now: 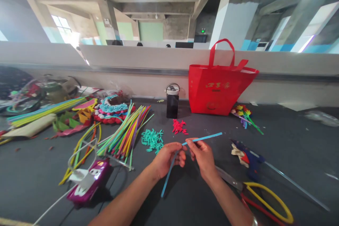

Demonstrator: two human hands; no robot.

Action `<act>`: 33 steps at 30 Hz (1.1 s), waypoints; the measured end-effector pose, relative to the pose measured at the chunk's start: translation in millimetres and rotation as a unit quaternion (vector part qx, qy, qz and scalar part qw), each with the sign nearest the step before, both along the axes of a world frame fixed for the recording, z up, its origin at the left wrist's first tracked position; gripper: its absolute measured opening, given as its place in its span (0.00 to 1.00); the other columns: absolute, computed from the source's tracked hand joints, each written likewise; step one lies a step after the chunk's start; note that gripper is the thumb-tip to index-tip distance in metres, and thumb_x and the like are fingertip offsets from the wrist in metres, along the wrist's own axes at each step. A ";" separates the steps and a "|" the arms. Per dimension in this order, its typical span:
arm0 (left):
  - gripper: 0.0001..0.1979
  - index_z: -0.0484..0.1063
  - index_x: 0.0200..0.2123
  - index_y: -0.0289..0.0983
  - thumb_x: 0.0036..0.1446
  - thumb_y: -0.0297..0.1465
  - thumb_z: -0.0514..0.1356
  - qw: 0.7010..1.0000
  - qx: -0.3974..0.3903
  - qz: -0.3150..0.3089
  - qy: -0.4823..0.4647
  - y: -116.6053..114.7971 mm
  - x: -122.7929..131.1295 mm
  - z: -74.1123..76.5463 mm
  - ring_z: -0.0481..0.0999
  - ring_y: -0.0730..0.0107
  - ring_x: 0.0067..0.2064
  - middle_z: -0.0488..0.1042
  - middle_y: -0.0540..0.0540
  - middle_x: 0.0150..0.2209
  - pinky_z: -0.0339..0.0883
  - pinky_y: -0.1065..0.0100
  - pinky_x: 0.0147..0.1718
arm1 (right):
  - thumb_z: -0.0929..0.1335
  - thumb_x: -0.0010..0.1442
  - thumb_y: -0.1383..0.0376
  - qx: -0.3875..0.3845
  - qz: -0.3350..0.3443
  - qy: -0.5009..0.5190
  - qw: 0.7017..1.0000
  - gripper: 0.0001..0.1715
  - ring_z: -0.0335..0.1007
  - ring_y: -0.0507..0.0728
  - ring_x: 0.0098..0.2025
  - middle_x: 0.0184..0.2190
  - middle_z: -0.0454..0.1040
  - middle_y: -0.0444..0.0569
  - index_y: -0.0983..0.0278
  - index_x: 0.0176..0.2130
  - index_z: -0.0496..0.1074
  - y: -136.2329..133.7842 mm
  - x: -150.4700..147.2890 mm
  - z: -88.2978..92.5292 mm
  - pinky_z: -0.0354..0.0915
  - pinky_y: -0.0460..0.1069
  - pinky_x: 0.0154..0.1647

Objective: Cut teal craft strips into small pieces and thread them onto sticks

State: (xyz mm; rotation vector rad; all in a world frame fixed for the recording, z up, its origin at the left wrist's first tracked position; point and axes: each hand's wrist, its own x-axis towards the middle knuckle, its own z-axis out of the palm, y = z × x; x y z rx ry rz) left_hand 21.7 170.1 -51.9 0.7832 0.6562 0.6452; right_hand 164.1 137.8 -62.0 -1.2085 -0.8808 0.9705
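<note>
A light blue pipe cleaner [209, 137] is pinched between both my hands above the dark table. My left hand [171, 155] grips it near a bend, and one length slants down from there toward me. The thumb and fingers of my right hand [201, 153] close on it just beside that spot, with the other length sticking out to the right. Beyond my hands lie a pile of short teal pieces [153, 140] and a smaller heap of red pieces [179, 126]. Scissors [239, 184] with yellow and red handles rest by my right forearm.
A bundle of coloured pipe cleaners [127, 130] lies left, behind a purple power strip [90, 183] with a white cord. At the back stand a dark bottle [172, 104] and a red bag [214, 88]. A glue gun [250, 159] and small flower bunch [243, 114] lie right.
</note>
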 end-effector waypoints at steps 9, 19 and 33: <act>0.09 0.70 0.29 0.34 0.49 0.35 0.60 0.989 0.085 0.034 0.115 -0.7 17.5 24.3 0.67 0.75 0.17 0.72 0.48 0.21 0.57 0.73 0.18 | 0.71 0.50 0.49 0.009 -0.017 -0.026 0.999 0.23 0.55 0.48 0.17 0.15 0.64 0.38 0.67 0.33 0.75 1.3 2.2 -1.2 0.54 0.43 0.16; 0.08 0.73 0.29 0.30 0.44 0.30 0.63 0.998 0.014 0.013 0.063 10.3 10.3 7.1 0.56 0.84 0.15 0.68 0.51 0.19 0.48 0.77 0.16 | 0.71 0.51 0.49 0.023 -0.031 -0.022 0.999 0.21 0.52 0.47 0.16 0.14 0.60 0.37 0.65 0.28 0.72 3.3 6.4 -0.7 0.52 0.43 0.16; 0.08 0.74 0.28 0.30 0.45 0.30 0.63 0.996 0.026 0.068 0.057 13.8 3.5 8.6 0.53 0.85 0.15 0.64 0.53 0.18 0.41 0.76 0.16 | 0.63 0.61 0.62 0.130 -0.111 -0.502 0.847 0.18 0.64 0.59 0.43 0.40 0.70 0.52 0.56 0.50 0.74 -1.4 26.3 12.3 0.61 0.54 0.46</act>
